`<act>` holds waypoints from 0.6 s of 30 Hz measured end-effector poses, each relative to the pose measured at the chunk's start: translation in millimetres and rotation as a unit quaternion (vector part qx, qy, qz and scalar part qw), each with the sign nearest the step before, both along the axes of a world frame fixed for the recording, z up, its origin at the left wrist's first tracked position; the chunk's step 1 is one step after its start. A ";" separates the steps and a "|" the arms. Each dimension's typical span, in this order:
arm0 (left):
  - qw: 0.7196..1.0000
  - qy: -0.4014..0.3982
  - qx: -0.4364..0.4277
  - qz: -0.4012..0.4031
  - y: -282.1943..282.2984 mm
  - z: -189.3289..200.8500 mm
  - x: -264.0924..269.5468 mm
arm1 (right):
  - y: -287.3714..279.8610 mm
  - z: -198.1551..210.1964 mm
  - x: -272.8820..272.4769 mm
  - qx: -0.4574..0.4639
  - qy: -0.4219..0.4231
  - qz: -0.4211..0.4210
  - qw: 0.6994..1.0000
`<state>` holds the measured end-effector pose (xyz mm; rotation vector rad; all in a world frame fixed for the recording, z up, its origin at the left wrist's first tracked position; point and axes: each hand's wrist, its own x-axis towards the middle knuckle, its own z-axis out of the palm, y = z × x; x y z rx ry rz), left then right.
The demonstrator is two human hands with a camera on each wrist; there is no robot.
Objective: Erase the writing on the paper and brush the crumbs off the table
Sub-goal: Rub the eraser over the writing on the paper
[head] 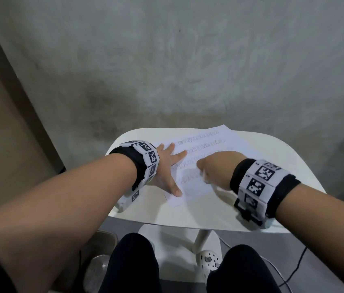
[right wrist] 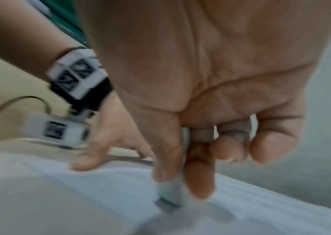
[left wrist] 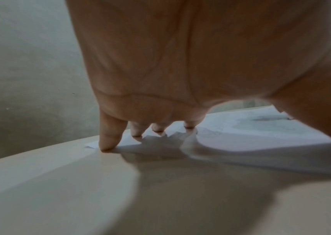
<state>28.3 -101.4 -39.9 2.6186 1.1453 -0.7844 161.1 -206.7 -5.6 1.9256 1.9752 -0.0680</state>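
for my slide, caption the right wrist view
Right hand pinches an eraser against the paper while the left hand steadies it.

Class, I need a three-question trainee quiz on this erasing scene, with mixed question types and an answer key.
1. True or false: the left hand lies flat, fingers spread, on the paper.
2. What does the right hand pinch against the paper?
A. pencil
B. eraser
C. brush
3. Fill in: rows of looped pencil writing remain on the paper's ____ end, away from the person.

Key: 1 true; 2 B; 3 far.
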 end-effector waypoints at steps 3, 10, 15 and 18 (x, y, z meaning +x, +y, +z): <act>1.000 0.004 0.006 -0.002 1.4 -2.7 0.8 | -7.3 -8.0 -16.4 -0.044 0.011 0.087 0.995; 1.000 0.003 0.000 0.001 3.0 -4.3 1.1 | -10.8 -3.4 -10.1 0.022 -0.058 0.164 0.985; 1.000 -0.004 -0.010 0.003 2.0 -1.3 -0.6 | -6.1 8.3 6.5 0.029 -0.113 0.104 0.988; 1.000 0.000 -0.003 0.002 0.5 -1.9 1.3 | -15.1 -6.6 -11.6 0.034 -0.085 0.182 0.979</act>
